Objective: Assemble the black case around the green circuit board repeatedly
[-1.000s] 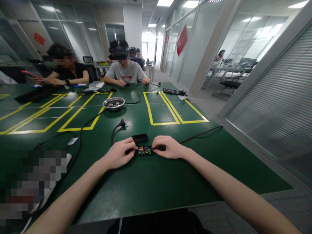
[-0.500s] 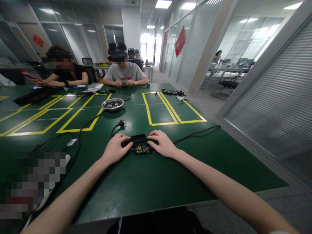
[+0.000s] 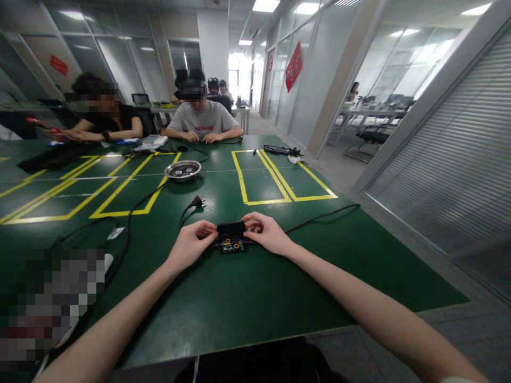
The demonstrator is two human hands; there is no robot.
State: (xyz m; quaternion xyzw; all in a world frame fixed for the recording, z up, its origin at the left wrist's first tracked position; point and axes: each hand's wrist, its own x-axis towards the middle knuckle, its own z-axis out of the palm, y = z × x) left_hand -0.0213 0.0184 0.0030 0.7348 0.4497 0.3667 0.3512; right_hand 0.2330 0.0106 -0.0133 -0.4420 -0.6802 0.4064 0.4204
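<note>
Between my two hands is a black plastic cover (image 3: 231, 229), tilted up on edge. My left hand (image 3: 192, 242) pinches its left end and my right hand (image 3: 265, 234) pinches its right end. Just in front of it on the green table lies the open lower half of a power adapter (image 3: 233, 244), its circuit board with ring-shaped coils showing. Black cables run out from both sides of this half. One leads right past my right hand as a power cord (image 3: 323, 216); a plug (image 3: 197, 202) lies beyond my left hand.
A metal bowl (image 3: 182, 170) with small metal parts stands farther back on the green table (image 3: 223, 303). Yellow tape outlines mark the surface. A black tripod (image 3: 281, 150) lies at the far edge. Two people sit opposite; cables run at the left.
The black cover has been tilted up from lying flatter behind the lower half, and my fingers have closed in on its ends. The lower half has stayed in place.
</note>
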